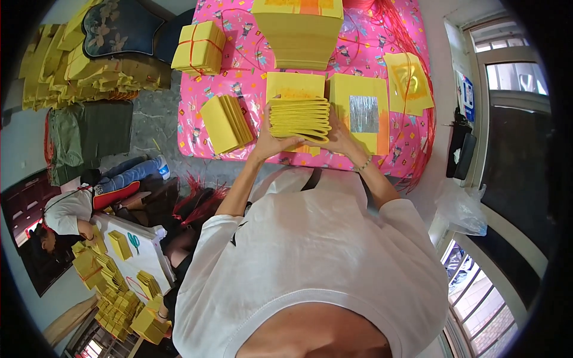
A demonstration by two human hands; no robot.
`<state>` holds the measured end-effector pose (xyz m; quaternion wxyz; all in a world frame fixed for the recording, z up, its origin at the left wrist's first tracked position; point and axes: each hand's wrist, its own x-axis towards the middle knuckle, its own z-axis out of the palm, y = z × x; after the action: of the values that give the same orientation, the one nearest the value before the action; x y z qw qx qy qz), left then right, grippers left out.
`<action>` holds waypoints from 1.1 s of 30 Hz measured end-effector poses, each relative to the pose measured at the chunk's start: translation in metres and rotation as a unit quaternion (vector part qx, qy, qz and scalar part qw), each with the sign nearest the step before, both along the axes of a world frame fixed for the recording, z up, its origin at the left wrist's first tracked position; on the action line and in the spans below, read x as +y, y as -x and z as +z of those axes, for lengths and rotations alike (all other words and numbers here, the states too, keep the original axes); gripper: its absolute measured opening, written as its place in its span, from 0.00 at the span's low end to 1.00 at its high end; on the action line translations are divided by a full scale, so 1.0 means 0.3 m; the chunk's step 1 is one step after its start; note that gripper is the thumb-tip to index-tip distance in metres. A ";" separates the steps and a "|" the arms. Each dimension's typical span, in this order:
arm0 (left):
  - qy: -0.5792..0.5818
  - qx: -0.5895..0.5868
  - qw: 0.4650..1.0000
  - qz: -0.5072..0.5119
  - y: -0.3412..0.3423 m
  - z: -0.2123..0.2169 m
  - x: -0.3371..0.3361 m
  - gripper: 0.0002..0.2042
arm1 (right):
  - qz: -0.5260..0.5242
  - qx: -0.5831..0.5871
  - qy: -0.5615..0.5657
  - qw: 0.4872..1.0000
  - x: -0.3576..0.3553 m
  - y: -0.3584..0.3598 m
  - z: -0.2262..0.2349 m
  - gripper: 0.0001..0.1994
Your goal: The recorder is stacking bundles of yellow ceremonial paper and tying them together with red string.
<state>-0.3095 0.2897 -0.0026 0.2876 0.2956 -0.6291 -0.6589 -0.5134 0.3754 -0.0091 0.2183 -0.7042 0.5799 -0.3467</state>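
Over there, the left hand (270, 143) and right hand (342, 138) grasp 1 folded yellow bundle (299, 118) by opposite ends, over the pink-covered table (190, 98)'s near side, beside a yellow stack (341, 92).

Straight ahead, the tall yellow stack (303, 45) blocks the way across the worktop (253, 86). The folded pack (299, 118) fills the space between the left hand (271, 141) and right hand (341, 137). To the right, a yellow stack with a silver square (358, 88) stands close; beyond it, flat sheets (412, 83) and red strings (431, 122) crowd the edge. A bare lane runs between the fanned stack (227, 124) and tied bundle (199, 51), opening toward the middle.
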 end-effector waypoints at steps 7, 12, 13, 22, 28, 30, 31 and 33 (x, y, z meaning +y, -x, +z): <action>0.012 0.007 1.000 -0.007 0.011 0.009 0.002 0.48 | -0.013 -0.133 0.004 0.991 0.006 -0.014 0.077 0.50; -0.027 0.060 0.998 0.007 0.014 0.002 0.016 0.48 | -0.052 -0.195 -0.099 0.974 0.013 -0.029 0.056 0.57; -0.005 0.033 0.999 0.005 0.014 0.004 0.010 0.48 | -0.053 -0.195 -0.099 0.974 0.015 -0.024 0.048 0.57; 0.008 -0.003 1.000 0.010 0.000 -0.028 0.005 0.46 | -0.141 -0.149 0.052 0.977 0.118 -0.021 0.140 0.42; 0.013 -0.023 1.000 -0.005 -0.003 -0.035 -0.003 0.47 | -0.143 -0.089 0.090 0.982 0.173 -0.048 0.148 0.31; 0.006 -0.030 0.999 -0.010 -0.002 -0.037 -0.003 0.47 | -0.143 -0.081 0.112 0.980 0.166 -0.054 0.164 0.31; 0.011 -0.031 0.999 -0.005 -0.004 -0.044 -0.004 0.47 | -0.142 -0.081 0.112 0.980 0.162 -0.057 0.174 0.31; 0.017 -0.031 0.999 0.000 -0.009 -0.056 -0.004 0.47 | -0.168 -0.099 0.106 0.975 0.155 -0.061 0.196 0.32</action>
<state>-0.3067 0.2886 -0.0193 0.2733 0.3112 -0.6489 -0.6383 -0.4952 0.4220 0.0498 0.1377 -0.5781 0.6255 -0.5055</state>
